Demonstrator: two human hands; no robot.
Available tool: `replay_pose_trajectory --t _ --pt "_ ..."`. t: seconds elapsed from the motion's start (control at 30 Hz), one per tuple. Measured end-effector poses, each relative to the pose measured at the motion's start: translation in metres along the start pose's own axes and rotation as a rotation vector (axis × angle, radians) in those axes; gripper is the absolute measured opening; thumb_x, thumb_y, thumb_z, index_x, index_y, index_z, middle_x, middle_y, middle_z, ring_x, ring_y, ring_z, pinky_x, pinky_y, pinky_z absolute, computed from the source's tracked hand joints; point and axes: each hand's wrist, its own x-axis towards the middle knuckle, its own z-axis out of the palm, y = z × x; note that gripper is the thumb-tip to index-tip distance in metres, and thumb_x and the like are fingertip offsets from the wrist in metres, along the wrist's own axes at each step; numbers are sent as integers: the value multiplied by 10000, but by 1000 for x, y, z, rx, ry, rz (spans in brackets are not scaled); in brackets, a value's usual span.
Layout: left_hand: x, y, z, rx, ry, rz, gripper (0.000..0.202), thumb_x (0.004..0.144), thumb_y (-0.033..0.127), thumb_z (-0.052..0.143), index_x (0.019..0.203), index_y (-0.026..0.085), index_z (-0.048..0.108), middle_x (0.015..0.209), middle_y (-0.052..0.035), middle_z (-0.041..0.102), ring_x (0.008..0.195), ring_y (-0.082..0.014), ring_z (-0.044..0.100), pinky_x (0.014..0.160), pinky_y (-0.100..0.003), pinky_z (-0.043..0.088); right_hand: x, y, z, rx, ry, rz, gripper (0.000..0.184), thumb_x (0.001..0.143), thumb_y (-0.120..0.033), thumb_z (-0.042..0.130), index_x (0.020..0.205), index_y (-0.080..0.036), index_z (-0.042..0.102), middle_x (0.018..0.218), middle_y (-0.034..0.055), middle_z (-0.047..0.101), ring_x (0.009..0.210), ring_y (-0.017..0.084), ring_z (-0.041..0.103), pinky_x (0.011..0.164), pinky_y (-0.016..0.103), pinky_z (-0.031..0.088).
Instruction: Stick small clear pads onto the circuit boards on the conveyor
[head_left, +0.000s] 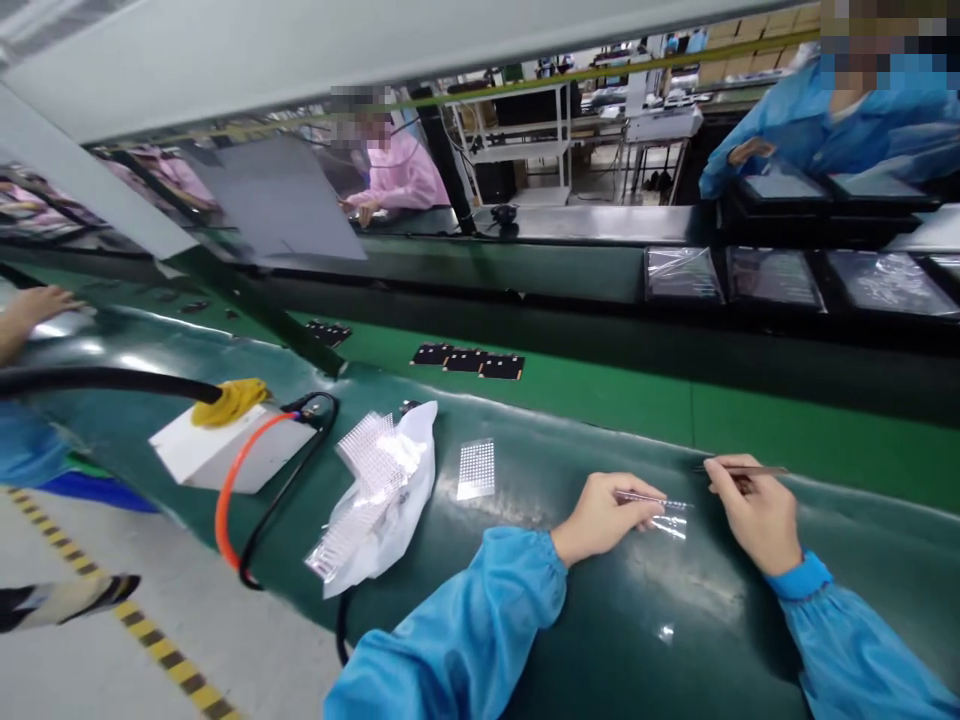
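Now, over the dark green mat (600, 640), fine tweezer work in progress: left hand (604, 518) in a narrow pinch around steel tweezers (651, 498), right hand (750, 515) in a narrow pinch around brown tweezers (746, 469). Clear film scrap (669, 527) just under the steel tips, mid-mat, whether gripped impossible to tell. Farther left, a dotted clear sheet (476, 470) beside a white bag (390, 500).
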Motion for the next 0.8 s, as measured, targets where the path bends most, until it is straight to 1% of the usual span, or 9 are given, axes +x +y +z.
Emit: replay_pose_trajectory --t 0.2,0.37,0.43,0.5,0.57,0.6,0.67,0.73,0.8 --pt "1 -2 0 5 0 31 360 679 389 863 859 80 816 588 -45 690 529 -132 622 535 -253 531 2 6 0 66 24 43 425 879 -595 635 868 -176 704 715 68 693 552 188 634 543 299 524" --pt "0 6 4 5 34 71 430 666 454 868 855 72 808 587 -50 692 516 -126 616 539 -255 533 3 11 2 145 2 28 449 909 -572 600 1005 -153 727 733 72 708 570 185 635 529 302 532" --pt "-4 12 4 -1 44 88 438 672 463 865 861 73 803 596 -52 699 518 -127 622 555 -261 539 3 8 1 156 20 -25 424 923 -543 591 1032 -157 727 797 86 725 629 200 660 578 328 557" --pt "-11 16 0 -6 52 103 425 672 454 871 858 79 799 601 -53 703 525 -131 629 562 -262 540 2 4 0 136 51 -141 359 918 -501 615 1000 -170 728 885 105 733 762 236 689 699 380 581" --pt "-19 19 -7 -9 60 109 395 673 433 875 838 83 794 595 -52 702 523 -133 632 552 -257 533 0 1 -2 101 57 -258 293 917 -457 634 970 -183 725 960 118 728 882 262 688 808 421 571" --pt "-23 19 -11 -10 65 108 381 673 423 876 825 83 792 586 -50 698 514 -131 627 542 -252 526 -2 -1 -2 89 41 -284 275 926 -442 629 974 -188 722 983 121 723 896 262 686 805 419 571" --pt "-29 18 -20 -13 74 102 366 677 413 872 807 81 787 564 -43 688 494 -126 615 527 -245 513 -5 -5 0 106 -14 -251 281 962 -431 581 1032 -190 707 979 121 717 820 236 691 701 377 582" --pt "-32 15 -25 -18 72 94 353 689 407 862 807 82 787 557 -40 686 491 -125 611 523 -241 505 -6 -10 6 159 -105 -184 313 1006 -436 504 1098 -190 674 898 98 713 679 195 680 577 324 563" --pt "-33 12 -26 -24 54 85 317 701 376 852 814 86 794 565 -40 690 504 -128 617 523 -236 497 -1 -19 17 188 -229 -166 327 1033 -438 445 1117 -194 645 792 59 696 581 168 654 537 300 544"
